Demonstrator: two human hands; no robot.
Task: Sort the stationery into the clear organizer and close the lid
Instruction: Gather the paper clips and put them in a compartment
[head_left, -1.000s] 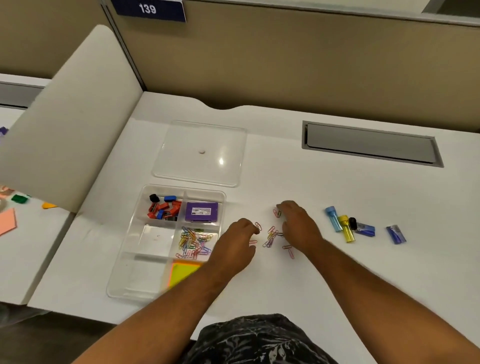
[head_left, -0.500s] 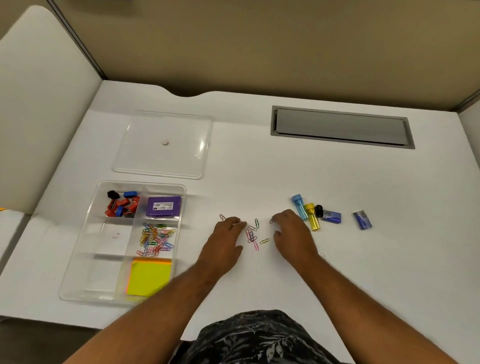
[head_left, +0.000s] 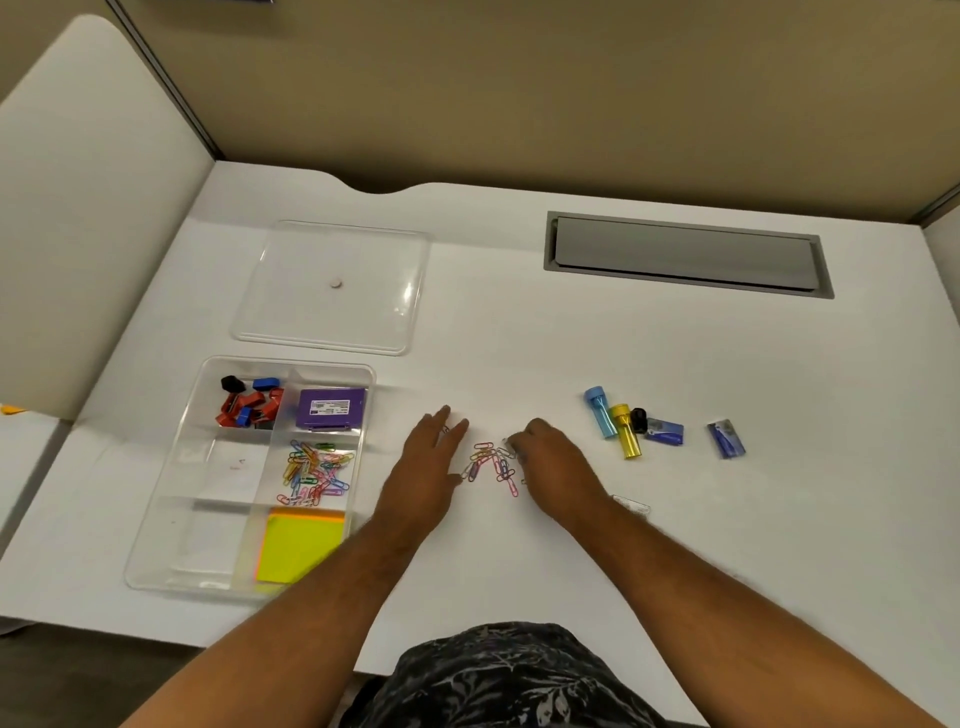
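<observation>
A clear organizer (head_left: 156, 519) stands at the desk's left front, holding red and blue binder clips (head_left: 249, 405), a purple box (head_left: 331, 409), coloured paper clips (head_left: 314, 473) and yellow sticky notes (head_left: 301, 551). Its clear lid (head_left: 332, 288) lies flat behind it. A small heap of loose paper clips (head_left: 491, 464) lies on the desk between my hands. My left hand (head_left: 423, 473) rests flat with fingers spread at the heap's left. My right hand (head_left: 553, 462) is curled at the heap's right, fingertips touching the clips. Blue and yellow tubes (head_left: 615, 423) and blue packets (head_left: 724, 439) lie to the right.
A grey cable hatch (head_left: 685, 254) is set into the desk at the back right. A white divider panel (head_left: 88, 208) rises on the left. A small clear item (head_left: 631, 505) lies beside my right wrist. Beige partition walls close off the back.
The scattered loose paper clips have been swept together into one heap between my hands. My left hand has opened flat, and the view has shifted so the organizer sits further left.
</observation>
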